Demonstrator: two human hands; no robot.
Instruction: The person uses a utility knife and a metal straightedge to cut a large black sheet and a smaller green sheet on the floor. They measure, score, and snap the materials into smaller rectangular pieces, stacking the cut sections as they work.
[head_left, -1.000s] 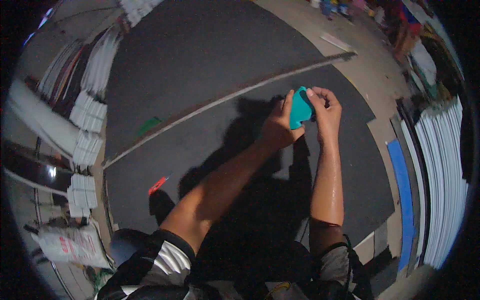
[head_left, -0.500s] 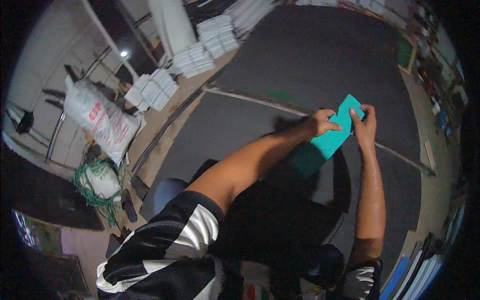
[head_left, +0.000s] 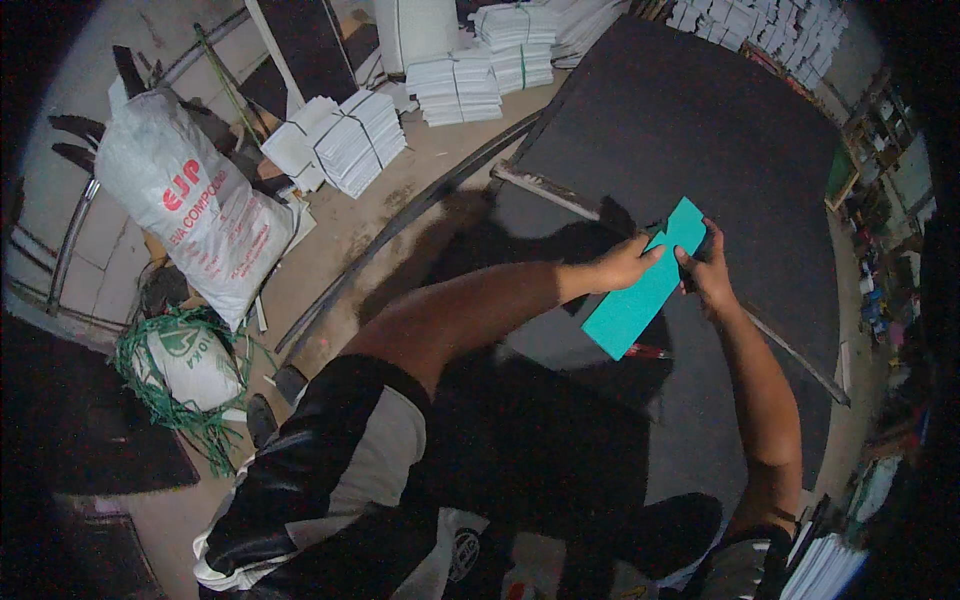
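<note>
Both of my hands grip a flat teal piece of sheet (head_left: 632, 308), long and narrow, with a notch in its left edge near the far end. My left hand (head_left: 628, 264) pinches it at the left edge beside the notch, thumb on top. On the opposite edge, my right hand (head_left: 710, 275) is closed on it with the thumb over its face. The piece is tilted, its near end pointing lower left. Close to that end, a slim red thing (head_left: 650, 352) lies on the dark sheet (head_left: 700, 400); its kind is unclear.
A long thin bar (head_left: 545, 187) crosses the dark sheet, partly behind my hands. To the left are a printed white sack (head_left: 200, 205), tied stacks of white sheets (head_left: 360, 145), and a white bag (head_left: 190, 365) with green string. More stacked sheets (head_left: 820, 570) lie at lower right.
The view has shifted, bringing the sack and stacks further into sight. The teal piece's near end has come out of shadow, and the red thing now shows. Both hands still hold the piece.
</note>
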